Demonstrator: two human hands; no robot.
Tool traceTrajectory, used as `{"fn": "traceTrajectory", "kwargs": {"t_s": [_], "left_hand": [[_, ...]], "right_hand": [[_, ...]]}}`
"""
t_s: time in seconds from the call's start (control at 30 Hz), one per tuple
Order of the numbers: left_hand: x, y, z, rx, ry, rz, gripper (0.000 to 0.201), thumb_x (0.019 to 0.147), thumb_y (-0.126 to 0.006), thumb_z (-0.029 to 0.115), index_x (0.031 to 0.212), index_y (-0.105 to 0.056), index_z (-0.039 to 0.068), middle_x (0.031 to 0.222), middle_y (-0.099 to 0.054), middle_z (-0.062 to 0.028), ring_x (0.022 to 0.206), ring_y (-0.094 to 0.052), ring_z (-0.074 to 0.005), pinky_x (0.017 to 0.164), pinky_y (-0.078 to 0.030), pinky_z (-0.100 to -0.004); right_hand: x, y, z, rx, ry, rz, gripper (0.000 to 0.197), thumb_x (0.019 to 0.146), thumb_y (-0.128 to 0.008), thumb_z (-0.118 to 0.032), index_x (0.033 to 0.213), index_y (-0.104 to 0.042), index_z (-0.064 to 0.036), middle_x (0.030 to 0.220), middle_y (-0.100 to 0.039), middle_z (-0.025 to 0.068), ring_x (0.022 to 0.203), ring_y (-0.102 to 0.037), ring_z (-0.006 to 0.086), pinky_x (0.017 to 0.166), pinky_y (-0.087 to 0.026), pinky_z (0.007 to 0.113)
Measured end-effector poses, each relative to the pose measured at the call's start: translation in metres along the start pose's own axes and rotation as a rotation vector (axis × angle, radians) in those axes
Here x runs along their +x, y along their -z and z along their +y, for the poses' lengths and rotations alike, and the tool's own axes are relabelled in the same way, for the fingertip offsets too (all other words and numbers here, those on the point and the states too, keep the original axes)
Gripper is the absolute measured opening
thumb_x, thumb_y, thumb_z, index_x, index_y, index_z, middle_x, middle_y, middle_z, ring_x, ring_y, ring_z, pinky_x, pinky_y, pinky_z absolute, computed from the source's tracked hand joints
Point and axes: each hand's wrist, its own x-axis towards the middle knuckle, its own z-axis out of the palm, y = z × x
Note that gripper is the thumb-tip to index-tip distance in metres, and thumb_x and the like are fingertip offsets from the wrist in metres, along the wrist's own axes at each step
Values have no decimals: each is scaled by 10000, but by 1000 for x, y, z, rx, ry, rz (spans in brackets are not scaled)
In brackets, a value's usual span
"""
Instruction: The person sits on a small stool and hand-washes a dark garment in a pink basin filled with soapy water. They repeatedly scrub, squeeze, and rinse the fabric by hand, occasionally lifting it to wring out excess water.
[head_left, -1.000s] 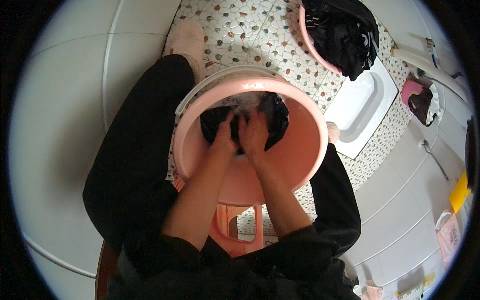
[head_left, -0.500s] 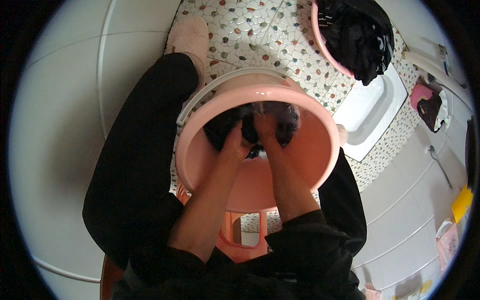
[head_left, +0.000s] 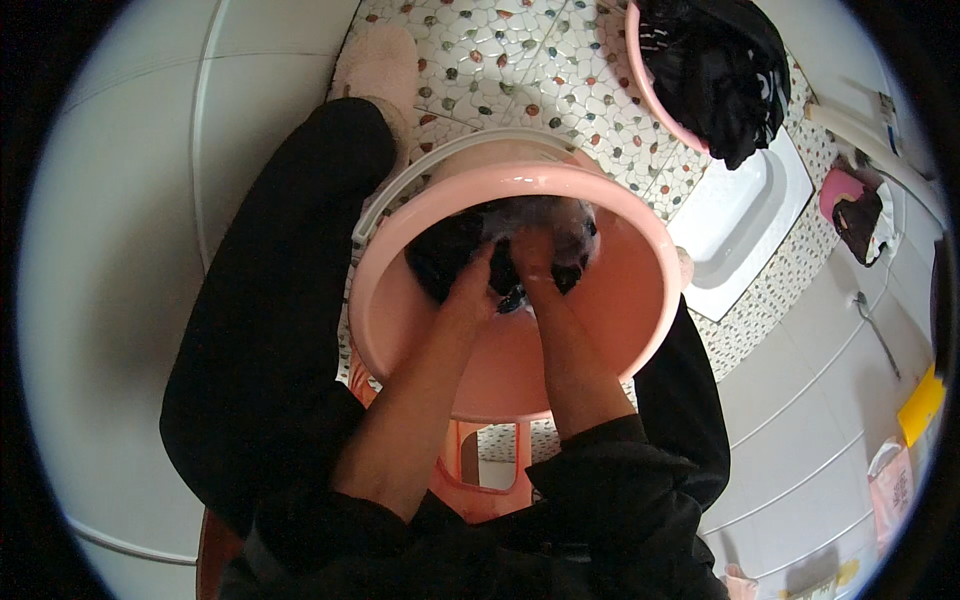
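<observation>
Between my knees stands a pink bucket (head_left: pixel 365 300) with a pale handle resting against its far side. Dark wet clothing (head_left: pixel 440 250) lies inside it, in water with a little foam at the edges. Both of my forearms reach over the near rim. My left hand (head_left: pixel 481 278) is closed on the cloth, its fingertips sunk among the folds. Close beside it, my right hand (head_left: pixel 533 252) presses into the same clothing with bent fingers, partly hidden by cloth and water.
A pink basin (head_left: pixel 650 90) heaped with black clothes (head_left: pixel 715 80) is at the far right, by a white squat toilet (head_left: pixel 745 220). An orange plastic stool (head_left: pixel 485 500) shows under the bucket. Pebble-patterned tiles (head_left: pixel 480 60) cover the floor; a pale wall (head_left: pixel 120 250) rises at left.
Both hands stay in the bucket and have shifted only slightly. The clothing between them has moved a little, with more pale foam around its right side.
</observation>
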Motion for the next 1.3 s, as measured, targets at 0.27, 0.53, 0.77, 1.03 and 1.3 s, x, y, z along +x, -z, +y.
{"fn": "traceTrajectory", "kwargs": {"t_s": [0.27, 0.53, 0.77, 1.03, 1.3], "left_hand": [[-5, 21, 30, -24, 4, -268, 481, 936, -631, 401, 1296, -568, 89, 1295, -583, -91, 1158, -558, -261, 972, -476, -442], [12, -6, 3, 83, 16, -104, 397, 972, -576, 334, 1275, -575, 77, 1286, -602, -110, 1169, -560, -286, 1005, -469, -444], [-8, 10, 41, -8, 77, -247, 441, 940, -616, 403, 1239, -598, 80, 1216, -609, -73, 1088, -580, -263, 953, -484, -375], [-5, -8, 9, 88, 18, -19, 436, 969, -568, 382, 1293, -563, 91, 1280, -594, -108, 1159, -551, -312, 993, -458, -485], [1, 16, 37, 12, 3, -220, 447, 931, -625, 410, 1203, -624, 56, 1164, -621, -99, 1047, -571, -240, 968, -463, -389]], "right_hand": [[-123, 63, -84, 689, 42, 243, 325, 895, -628, -292, 1017, -670, 7, 1051, -653, 264, 991, -627, 436, 833, -497, 461], [-5, -4, 3, 504, -206, 203, 383, 917, -593, -341, 1056, -671, 7, 1046, -647, 283, 976, -627, 446, 844, -491, 514], [-109, 58, -78, 701, 19, 279, 364, 917, -596, -311, 1053, -685, 15, 989, -673, 270, 936, -647, 443, 840, -498, 455], [-20, 31, -20, 586, -271, 188, 350, 921, -572, -269, 1113, -658, 12, 1064, -659, 274, 1002, -630, 424, 878, -505, 469], [-110, 59, -84, 845, -125, 99, 310, 921, -614, -261, 1081, -686, -6, 1072, -669, 276, 966, -659, 434, 814, -512, 443]]}}
